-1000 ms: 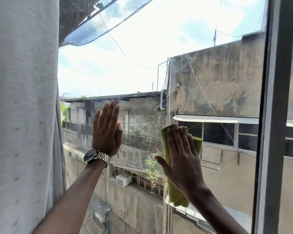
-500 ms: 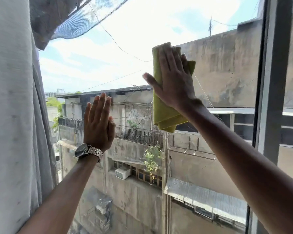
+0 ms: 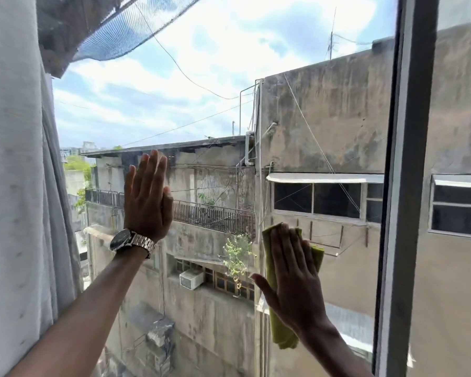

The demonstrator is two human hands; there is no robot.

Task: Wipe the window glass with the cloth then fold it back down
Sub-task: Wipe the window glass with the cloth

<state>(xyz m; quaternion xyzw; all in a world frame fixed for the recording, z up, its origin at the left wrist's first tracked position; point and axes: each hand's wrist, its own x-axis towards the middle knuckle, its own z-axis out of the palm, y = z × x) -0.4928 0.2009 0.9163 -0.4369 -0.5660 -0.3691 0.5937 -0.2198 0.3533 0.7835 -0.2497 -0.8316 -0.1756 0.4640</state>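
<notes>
The window glass (image 3: 229, 77) fills the middle of the view, with buildings and sky behind it. My right hand (image 3: 291, 284) lies flat with fingers spread and presses a folded green cloth (image 3: 279, 333) against the lower right part of the pane. The cloth sticks out above and below the palm. My left hand (image 3: 147, 202), with a metal watch on its wrist, rests flat and open on the glass to the left, holding nothing.
A white curtain (image 3: 17, 186) hangs along the left edge, close to my left forearm. A grey vertical window frame (image 3: 408, 186) stands just right of the cloth, with another pane beyond it.
My right hand has slid the cloth down the glass from high up to the lower right. The left hand has stayed flat on the pane.
</notes>
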